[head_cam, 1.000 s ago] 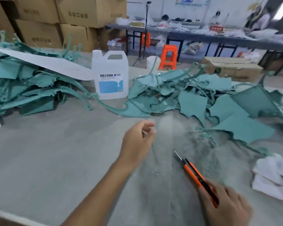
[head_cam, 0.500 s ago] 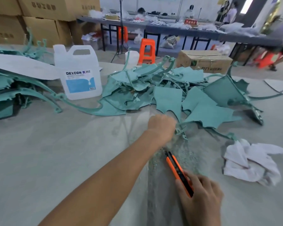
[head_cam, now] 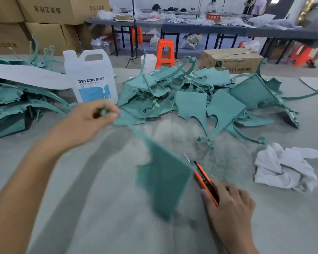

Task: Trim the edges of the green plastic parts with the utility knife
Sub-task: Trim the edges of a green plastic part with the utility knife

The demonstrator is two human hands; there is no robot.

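There are two hands, one knife, one jug, one white rag, and two heaps of green parts, too many to count. The left hand [head_cam: 92,121] is pinched tight on the thin end of one green part [head_cam: 163,178]. That part is blurry and hangs down from the fingers toward the table [head_cam: 81,208], with its wide end low, just beside the knife [head_cam: 204,178]. The right hand [head_cam: 229,204] is closed around the orange and black knife, and the bare blade tip pokes out past the fingers, up and away from the person. The blade is right at the edge of the held part, but I cannot tell if they touch. Past the left hand stands the jug [head_cam: 92,77] with a blue label. To the left of that hand lies one heap [head_cam: 17,101] of green parts. The other heap [head_cam: 191,92] lies past both hands, in the middle. The rag [head_cam: 283,167] is crumpled on the table, to the right of the knife hand. Fine green bits [head_cam: 218,162] dust the table near the blade.
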